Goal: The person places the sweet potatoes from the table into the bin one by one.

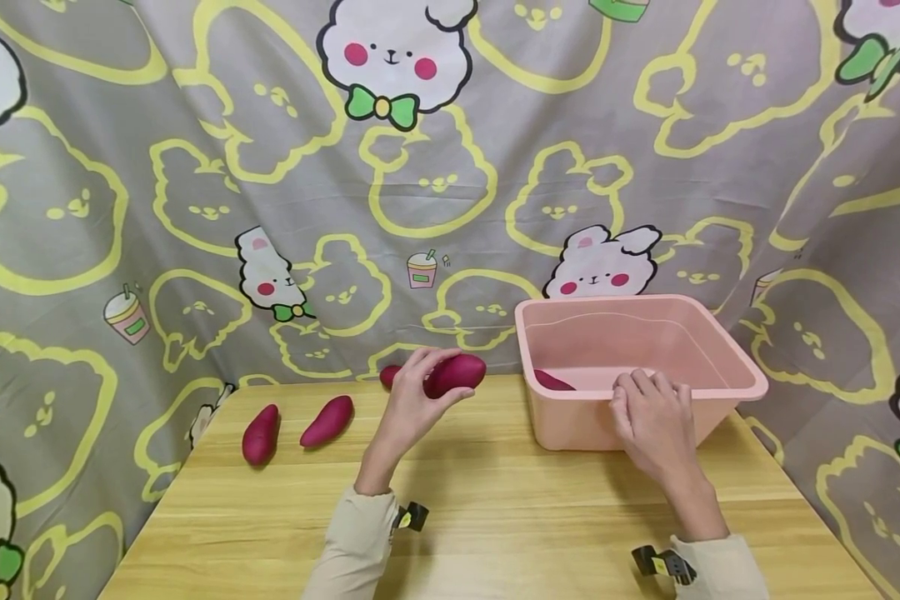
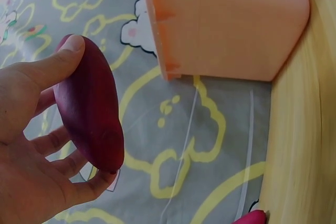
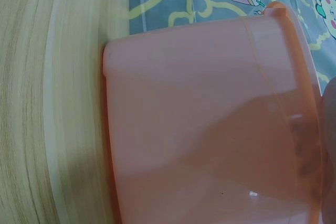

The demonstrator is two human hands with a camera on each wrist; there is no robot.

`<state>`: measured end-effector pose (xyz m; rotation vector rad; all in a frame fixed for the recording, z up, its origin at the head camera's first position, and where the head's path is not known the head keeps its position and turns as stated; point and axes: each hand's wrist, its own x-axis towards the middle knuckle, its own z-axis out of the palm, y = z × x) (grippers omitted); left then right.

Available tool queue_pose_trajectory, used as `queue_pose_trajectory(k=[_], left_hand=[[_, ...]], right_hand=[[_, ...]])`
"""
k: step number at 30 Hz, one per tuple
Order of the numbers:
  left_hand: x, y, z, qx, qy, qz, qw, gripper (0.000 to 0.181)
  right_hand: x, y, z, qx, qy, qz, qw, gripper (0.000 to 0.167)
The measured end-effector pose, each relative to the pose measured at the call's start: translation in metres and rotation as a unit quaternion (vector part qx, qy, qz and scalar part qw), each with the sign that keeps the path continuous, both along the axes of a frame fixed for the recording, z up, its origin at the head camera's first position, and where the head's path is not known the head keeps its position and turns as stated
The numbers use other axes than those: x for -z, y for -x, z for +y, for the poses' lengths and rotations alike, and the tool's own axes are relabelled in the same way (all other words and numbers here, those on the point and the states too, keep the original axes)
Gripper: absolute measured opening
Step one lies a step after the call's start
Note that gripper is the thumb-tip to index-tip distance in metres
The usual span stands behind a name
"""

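The left hand pinches a dark red sweet potato between thumb and fingers, held above the table. In the left wrist view the thumb lies on one end of this sweet potato and fingertips support its other side. The right hand grips the near rim of a pink bin, fingers curled over the edge. Inside the bin a sweet potato shows at the left. The right wrist view shows the bin's outer wall and only a sliver of the hand.
Two sweet potatoes lie on the wooden table at the left, one beside the other. Another sits at the back edge, partly behind the left hand. A patterned curtain hangs behind the table.
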<state>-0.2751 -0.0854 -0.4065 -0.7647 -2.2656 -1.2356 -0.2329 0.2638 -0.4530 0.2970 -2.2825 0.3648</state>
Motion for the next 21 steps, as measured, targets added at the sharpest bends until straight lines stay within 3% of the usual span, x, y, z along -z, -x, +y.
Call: queue_pose_trajectory(k=[21], left_hand=[[-0.008,0.006,0.023,0.023,-0.003,-0.001,0.9997,0.055]], right_hand=[[0.0,-0.001,0.0,0.001,0.002,-0.006,1.0,0.025]])
